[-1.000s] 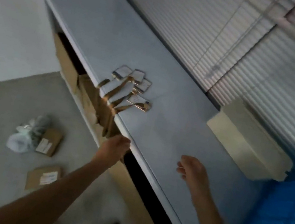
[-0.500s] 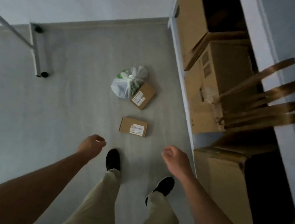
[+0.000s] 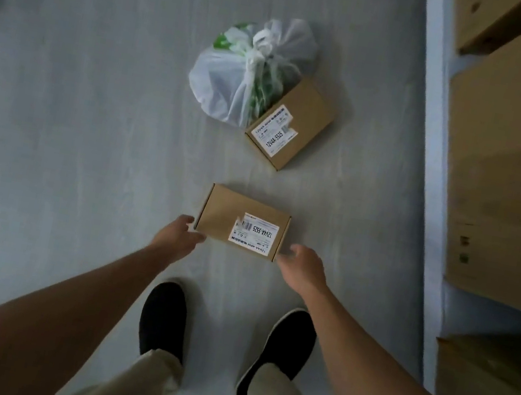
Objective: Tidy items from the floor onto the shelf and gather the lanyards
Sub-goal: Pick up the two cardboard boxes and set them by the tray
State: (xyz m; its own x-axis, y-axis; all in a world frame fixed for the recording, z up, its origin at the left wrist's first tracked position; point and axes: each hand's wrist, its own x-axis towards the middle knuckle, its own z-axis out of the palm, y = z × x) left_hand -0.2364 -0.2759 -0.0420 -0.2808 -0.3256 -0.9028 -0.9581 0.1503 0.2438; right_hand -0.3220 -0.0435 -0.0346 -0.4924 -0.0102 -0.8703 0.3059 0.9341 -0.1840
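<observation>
A small brown cardboard box [image 3: 228, 212] with a white label lies flat on the grey floor just ahead of my feet. My left hand [image 3: 177, 235] is at its near left corner, fingers apart and touching the edge. My right hand [image 3: 304, 266] is at its near right corner, fingers spread, holding nothing. Farther off lies a second labelled brown box [image 3: 301, 117], tilted against a tied white plastic bag [image 3: 238, 78] with green contents. The lanyards are out of view.
The shelf unit's pale blue frame [image 3: 429, 157] runs down the right side, with large cardboard boxes [image 3: 517, 173] stored inside it. My black shoes [image 3: 165, 316] stand on the floor [image 3: 69, 146] below the near box.
My view has swung from the shelf top and its lanyards down to the floor. I have bent lower, and both hands have reached down to the near box's corners.
</observation>
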